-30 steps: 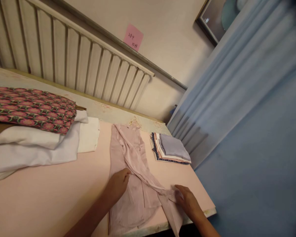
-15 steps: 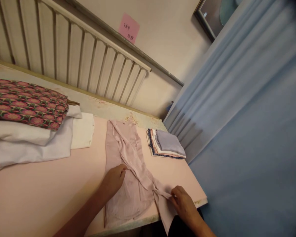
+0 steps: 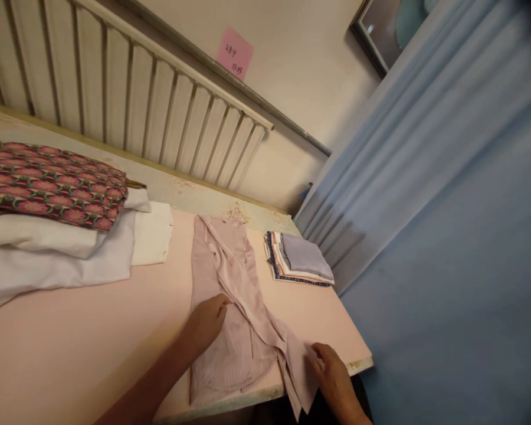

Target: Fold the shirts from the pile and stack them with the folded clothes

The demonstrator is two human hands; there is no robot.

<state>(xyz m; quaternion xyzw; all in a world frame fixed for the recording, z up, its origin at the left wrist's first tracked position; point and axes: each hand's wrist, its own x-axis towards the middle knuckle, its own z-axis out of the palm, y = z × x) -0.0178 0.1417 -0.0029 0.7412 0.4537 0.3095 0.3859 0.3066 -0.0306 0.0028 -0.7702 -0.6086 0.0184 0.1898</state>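
Observation:
A pale pink long-sleeved shirt (image 3: 223, 360) lies lengthwise on the table. One sleeve (image 3: 243, 295) runs diagonally over its body, with the cuff end drooping past the near table edge. My left hand (image 3: 207, 321) is closed, its fingertips pinching the fabric about midway down the shirt. At the right edge of the cuff end, my right hand (image 3: 334, 378) rests against the cloth with thumb and forefinger slightly apart. Its other fingers are partly hidden.
A stack of folded clothes (image 3: 307, 257) sits on the right of the table (image 3: 84, 348). White cloth (image 3: 88, 268) and a flower-patterned fabric piece (image 3: 57, 186) lie at left. Behind are a radiator (image 3: 139, 100) and a pink note (image 3: 235, 53); a blue curtain (image 3: 442, 236) hangs at right.
The fold that my right hand pinched in the sleeve end has dropped, and the cuff now spreads flatter. That hand has shifted slightly down and its fingers have loosened. My left hand stays put.

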